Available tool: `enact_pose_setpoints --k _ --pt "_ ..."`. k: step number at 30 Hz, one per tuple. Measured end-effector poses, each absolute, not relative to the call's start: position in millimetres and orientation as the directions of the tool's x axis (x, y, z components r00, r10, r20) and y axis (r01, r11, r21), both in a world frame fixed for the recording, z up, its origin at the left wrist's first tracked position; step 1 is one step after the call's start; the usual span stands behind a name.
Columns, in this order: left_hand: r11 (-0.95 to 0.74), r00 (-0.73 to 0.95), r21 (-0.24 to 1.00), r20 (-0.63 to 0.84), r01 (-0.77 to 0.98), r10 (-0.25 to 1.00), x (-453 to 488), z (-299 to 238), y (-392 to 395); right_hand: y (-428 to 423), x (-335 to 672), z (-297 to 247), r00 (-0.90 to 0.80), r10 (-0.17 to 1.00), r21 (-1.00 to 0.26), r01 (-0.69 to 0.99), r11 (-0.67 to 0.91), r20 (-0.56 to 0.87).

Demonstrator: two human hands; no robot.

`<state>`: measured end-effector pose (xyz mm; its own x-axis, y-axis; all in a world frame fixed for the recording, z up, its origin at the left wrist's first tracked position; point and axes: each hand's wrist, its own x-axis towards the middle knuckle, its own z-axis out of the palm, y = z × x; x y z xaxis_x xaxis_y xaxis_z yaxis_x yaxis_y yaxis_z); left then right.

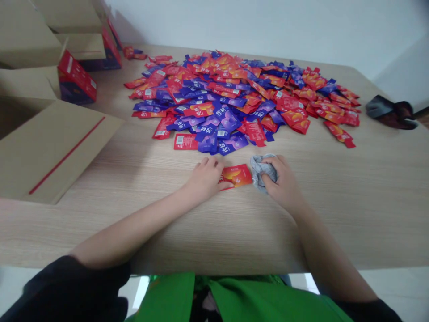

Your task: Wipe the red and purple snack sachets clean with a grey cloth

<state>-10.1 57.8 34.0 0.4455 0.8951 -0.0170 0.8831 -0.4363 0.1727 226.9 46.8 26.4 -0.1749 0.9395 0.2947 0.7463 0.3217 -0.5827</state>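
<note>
A red and orange packet [238, 175] lies flat on the table in front of me. My left hand [208, 175] grips its left end, with the thumb on the near edge and the fingers along the far side. My right hand [280, 181] is closed on a bunched grey cloth [259, 167] just beyond the packet's right end. Whether the cloth touches the packet I cannot tell. Past both hands spreads a wide heap of packets [221, 96], some red and orange, others blue and purple.
Open cardboard boxes stand at the left; the nearest box [77, 143] has a flap with a red stripe reaching over the wooden table [161, 179]. Another box [78, 80] has red and blue sides. A dark object [390, 112] lies at the far right. Behind the table rises a white wall.
</note>
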Motion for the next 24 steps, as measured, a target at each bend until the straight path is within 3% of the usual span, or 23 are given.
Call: enact_pose_setpoints --k 5,10,16,24 --pt "-0.443 0.445 0.212 0.04 0.871 0.895 1.2 25.1 53.5 44.1 229.0 29.7 -0.155 0.935 -0.594 0.737 0.324 0.318" --pt "-0.508 0.496 0.058 0.151 0.859 0.855 -1.2 31.6 27.6 42.5 228.8 28.7 -0.177 0.936 -0.582 0.744 0.329 0.303" --pt "-0.645 0.628 0.034 0.197 0.763 0.753 -7.4 30.7 16.6 44.5 227.5 24.3 -0.195 0.937 -0.552 0.766 0.33 0.289" --pt "-0.601 0.605 0.101 -0.004 0.793 0.797 -18.6 26.5 6.7 43.9 235.0 19.5 -0.137 0.936 -0.564 0.766 0.308 0.326"
